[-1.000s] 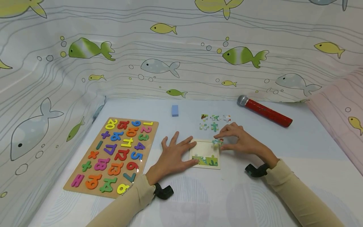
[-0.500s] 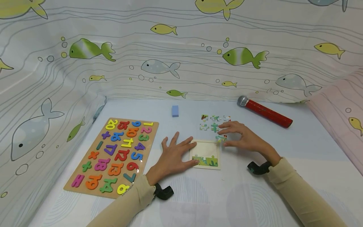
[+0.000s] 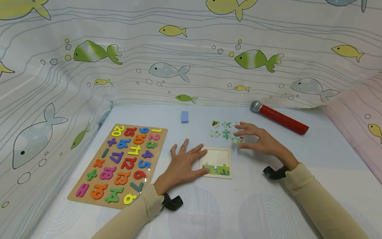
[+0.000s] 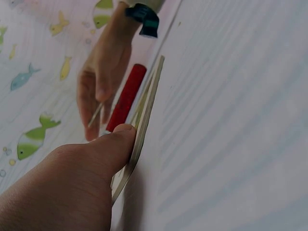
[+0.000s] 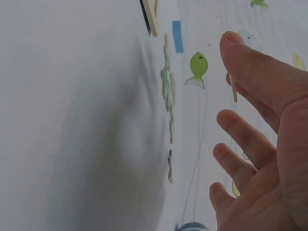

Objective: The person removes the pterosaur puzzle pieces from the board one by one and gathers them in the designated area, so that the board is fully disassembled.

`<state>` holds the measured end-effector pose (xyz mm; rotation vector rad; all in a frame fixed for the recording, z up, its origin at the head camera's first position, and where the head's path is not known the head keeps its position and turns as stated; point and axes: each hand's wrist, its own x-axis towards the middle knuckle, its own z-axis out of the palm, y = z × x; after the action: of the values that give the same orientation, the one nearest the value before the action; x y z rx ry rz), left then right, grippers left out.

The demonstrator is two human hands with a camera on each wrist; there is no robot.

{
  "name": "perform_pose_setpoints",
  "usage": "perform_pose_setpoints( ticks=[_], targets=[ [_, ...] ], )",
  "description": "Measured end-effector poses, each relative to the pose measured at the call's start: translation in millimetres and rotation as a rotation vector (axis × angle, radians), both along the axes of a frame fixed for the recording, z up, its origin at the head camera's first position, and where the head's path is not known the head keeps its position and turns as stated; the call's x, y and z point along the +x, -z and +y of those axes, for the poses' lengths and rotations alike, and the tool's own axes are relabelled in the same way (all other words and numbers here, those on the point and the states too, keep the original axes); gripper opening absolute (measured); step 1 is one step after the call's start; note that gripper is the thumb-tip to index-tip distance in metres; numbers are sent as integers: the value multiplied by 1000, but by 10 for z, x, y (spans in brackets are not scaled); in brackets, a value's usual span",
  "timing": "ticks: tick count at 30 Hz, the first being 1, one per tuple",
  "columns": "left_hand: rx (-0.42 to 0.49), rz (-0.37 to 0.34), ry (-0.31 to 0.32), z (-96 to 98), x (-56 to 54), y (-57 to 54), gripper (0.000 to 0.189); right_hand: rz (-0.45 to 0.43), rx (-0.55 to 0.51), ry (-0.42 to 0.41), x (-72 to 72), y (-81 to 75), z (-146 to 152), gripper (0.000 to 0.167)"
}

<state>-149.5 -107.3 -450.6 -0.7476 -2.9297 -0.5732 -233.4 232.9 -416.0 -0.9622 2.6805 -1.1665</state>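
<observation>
A small square wooden puzzle tray lies on the table, with green jigsaw pieces along its near side. My left hand rests spread at the tray's left edge, fingers straight; its thumb touches the tray's rim in the left wrist view. Above the table, right of the tray's far corner, my right hand pinches one puzzle piece between thumb and index finger. The piece shows edge-on as a thin strip in the right wrist view. Beyond the tray lie several loose puzzle pieces, partly overlapped by the right fingertips.
A wooden number board with coloured digits lies at the left, its near right corner under the left sleeve. A blue block stands at the back. At the back right lies a red microphone. Fish-patterned cloth walls the table.
My right hand has moved away from the tray, back and to the right, carrying the pinched puzzle piece toward the loose ones. The left hand has stayed at the tray.
</observation>
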Motion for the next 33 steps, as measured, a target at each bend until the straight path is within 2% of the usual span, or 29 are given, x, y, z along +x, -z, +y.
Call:
perform_pose_setpoints(
  ticks=[12,33],
  targets=[
    [-2,-15,2,-2,4,-8,71,-30,30,33,-168,16,58,48],
    [3,-15,-3,-6,10,0,72,-96,113,71,-327,89,105,45]
  ],
)
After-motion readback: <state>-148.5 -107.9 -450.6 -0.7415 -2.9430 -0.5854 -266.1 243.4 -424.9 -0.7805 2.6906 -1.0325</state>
